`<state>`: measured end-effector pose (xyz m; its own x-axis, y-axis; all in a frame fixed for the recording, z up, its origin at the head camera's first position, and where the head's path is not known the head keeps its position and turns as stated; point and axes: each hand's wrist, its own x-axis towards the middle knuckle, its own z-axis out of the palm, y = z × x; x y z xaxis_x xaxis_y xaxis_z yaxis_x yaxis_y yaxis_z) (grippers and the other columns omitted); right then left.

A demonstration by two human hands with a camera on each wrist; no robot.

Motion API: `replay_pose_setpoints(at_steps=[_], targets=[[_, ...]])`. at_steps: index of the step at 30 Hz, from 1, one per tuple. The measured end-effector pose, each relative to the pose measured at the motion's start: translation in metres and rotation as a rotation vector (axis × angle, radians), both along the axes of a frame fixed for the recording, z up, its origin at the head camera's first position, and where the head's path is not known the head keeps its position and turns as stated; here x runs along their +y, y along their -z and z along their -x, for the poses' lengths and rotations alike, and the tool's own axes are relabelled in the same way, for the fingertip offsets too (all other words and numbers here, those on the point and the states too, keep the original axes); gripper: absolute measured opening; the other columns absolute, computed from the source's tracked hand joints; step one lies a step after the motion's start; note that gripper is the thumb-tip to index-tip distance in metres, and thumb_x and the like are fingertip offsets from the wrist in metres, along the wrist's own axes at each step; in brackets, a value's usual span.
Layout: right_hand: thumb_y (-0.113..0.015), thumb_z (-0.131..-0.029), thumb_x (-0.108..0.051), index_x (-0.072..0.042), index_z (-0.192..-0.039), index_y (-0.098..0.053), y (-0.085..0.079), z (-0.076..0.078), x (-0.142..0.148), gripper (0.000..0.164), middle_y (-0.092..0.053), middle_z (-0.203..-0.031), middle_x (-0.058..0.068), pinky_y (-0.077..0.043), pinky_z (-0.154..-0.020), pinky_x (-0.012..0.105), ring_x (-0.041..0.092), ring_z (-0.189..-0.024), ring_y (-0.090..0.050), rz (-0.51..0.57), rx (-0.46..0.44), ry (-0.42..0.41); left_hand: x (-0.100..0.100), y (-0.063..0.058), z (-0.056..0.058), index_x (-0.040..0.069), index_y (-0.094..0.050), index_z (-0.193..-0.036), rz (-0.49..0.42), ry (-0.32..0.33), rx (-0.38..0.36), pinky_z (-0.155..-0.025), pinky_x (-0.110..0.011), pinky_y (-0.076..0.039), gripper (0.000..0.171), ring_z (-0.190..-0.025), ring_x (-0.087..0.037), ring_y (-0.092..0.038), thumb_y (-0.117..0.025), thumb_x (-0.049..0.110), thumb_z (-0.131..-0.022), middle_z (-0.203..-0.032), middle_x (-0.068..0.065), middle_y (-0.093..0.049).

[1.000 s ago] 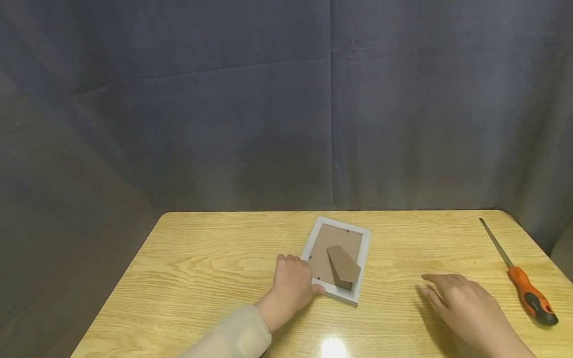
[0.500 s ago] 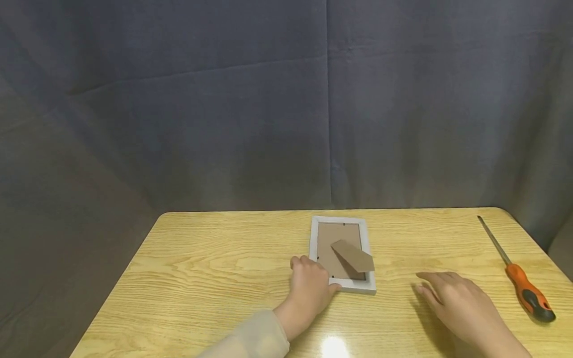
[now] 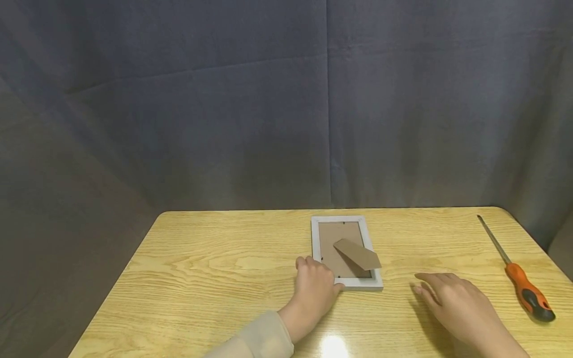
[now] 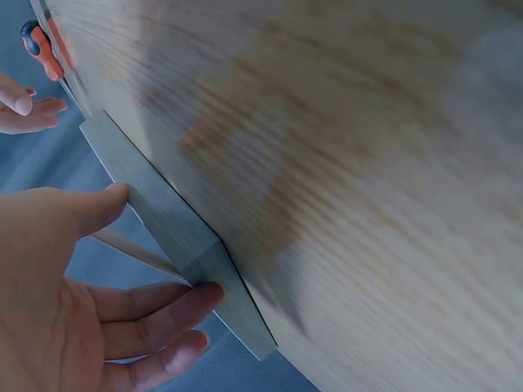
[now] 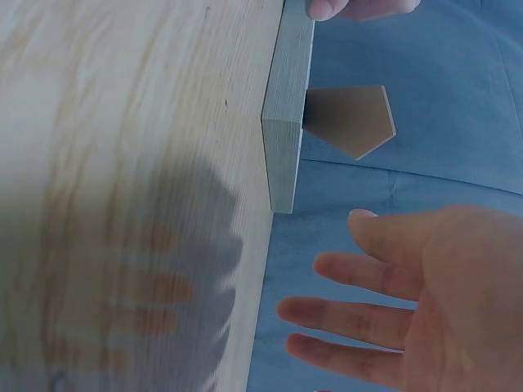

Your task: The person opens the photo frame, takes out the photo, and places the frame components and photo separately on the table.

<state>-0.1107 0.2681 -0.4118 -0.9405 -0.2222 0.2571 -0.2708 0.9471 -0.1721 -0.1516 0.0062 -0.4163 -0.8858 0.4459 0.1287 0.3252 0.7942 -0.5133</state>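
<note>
A white photo frame (image 3: pixel 316 243) lies back side up on the table, with its brown backing board showing. From that backing a brown stand flap (image 3: pixel 358 254) sticks up at a slant to the right. My left hand (image 3: pixel 313 288) grips the frame's near left corner; in the left wrist view the thumb presses one edge and fingertips touch the adjoining edge. To the right of the frame, my right hand (image 3: pixel 461 303) hovers low over the table, fingers relaxed and holding nothing. The right wrist view shows the right hand's fingers (image 5: pixel 351 318) spread apart, away from the frame.
A screwdriver (image 3: pixel 521 283) with an orange and black handle lies along the table's right side, its tip pointing to the far edge. The wood-grain table (image 3: pixel 201 268) ends at a dark curtain (image 3: pixel 241 134) behind it.
The photo frame has turned counterclockwise, now nearly square to the table, and shifted slightly right with my left hand on its corner. My right hand has barely moved.
</note>
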Motion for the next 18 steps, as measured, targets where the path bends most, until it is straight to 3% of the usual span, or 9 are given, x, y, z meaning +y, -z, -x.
replay_pose_setpoints(at_steps=[9, 18], targets=[[-0.059, -0.089, -0.031, -0.007, -0.111, -0.068, -0.001, 0.000, 0.001, 0.034, -0.074, -0.105, 0.016, -0.051, -0.081, 0.059, 0.038, -0.098, -0.064, -0.007, -0.015, 0.011, -0.006, -0.001, 0.000, 0.014, -0.067, -0.069, -0.072, -0.023, -0.020, -0.061, -0.028, -0.044, 0.065, -0.058, -0.012, -0.045, -0.038, 0.070, -0.084, -0.059, 0.004, -0.055], [-0.058, -0.090, -0.035, -0.006, -0.111, -0.067, 0.000, -0.003, 0.012, 0.037, -0.073, -0.105, 0.018, -0.052, -0.078, 0.057, 0.038, -0.095, -0.064, 0.001, -0.060, 0.028, -0.015, 0.000, 0.004, 0.013, -0.066, -0.085, -0.104, 0.031, 0.003, -0.072, -0.032, -0.054, 0.056, -0.072, -0.015, -0.054, -0.040, 0.062, -0.088, -0.077, 0.001, -0.062]])
